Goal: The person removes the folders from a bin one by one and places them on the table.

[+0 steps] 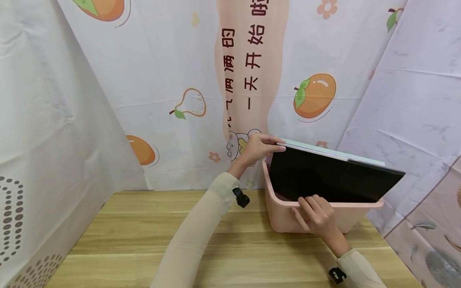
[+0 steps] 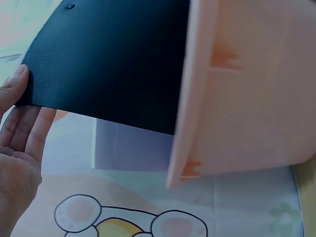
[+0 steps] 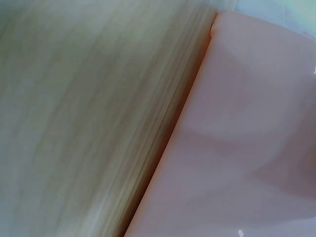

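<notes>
A pink storage bin (image 1: pixel 288 220) stands on the table, with a large flat black folder (image 1: pixel 324 174) leaning in it and sticking out above the rim. A pale mint layer (image 1: pixel 331 152) shows behind the folder's top edge. My left hand (image 1: pixel 257 149) pinches the folder's upper left corner between thumb and fingers. In the left wrist view, that hand (image 2: pixel 22 143) holds the corner outside the bin wall (image 2: pixel 256 108). My right hand (image 1: pixel 317 214) grips the bin's front rim, fingers curled over it. The right wrist view shows only the bin's side (image 3: pixel 237 123) and the wood. The folder's lower part is hidden inside the bin.
The wooden table (image 1: pixel 144 240) extends left of and in front of the bin. A printed fabric curtain (image 1: pixel 162 60) hangs right behind the bin, and more fabric (image 1: pixel 407 100) hangs at the right side.
</notes>
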{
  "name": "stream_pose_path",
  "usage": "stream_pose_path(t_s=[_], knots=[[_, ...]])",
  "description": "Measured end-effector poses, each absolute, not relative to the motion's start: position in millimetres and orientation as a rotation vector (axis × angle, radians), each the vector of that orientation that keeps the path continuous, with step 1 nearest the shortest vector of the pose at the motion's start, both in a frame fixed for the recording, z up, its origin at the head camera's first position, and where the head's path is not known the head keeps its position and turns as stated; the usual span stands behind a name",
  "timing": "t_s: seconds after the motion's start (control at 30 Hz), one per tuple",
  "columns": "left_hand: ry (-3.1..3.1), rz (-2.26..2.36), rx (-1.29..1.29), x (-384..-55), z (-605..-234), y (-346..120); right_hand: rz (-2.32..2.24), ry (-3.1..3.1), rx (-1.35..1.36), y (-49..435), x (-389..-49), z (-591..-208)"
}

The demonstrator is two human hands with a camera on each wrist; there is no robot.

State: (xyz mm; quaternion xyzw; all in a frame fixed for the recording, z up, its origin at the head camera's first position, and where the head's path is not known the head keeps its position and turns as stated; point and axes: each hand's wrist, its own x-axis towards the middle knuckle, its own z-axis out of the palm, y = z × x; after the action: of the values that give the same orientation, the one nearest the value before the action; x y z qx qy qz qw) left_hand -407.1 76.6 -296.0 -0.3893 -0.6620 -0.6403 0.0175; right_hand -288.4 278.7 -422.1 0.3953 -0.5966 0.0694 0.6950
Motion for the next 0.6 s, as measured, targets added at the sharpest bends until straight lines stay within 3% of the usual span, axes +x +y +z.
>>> stream_pose_path(t_s=[0.6], knots=[[-1.832, -2.023, -1.147, -388, -262, 69, 0.164, -1.336, 0.887, 280, -291, -425]])
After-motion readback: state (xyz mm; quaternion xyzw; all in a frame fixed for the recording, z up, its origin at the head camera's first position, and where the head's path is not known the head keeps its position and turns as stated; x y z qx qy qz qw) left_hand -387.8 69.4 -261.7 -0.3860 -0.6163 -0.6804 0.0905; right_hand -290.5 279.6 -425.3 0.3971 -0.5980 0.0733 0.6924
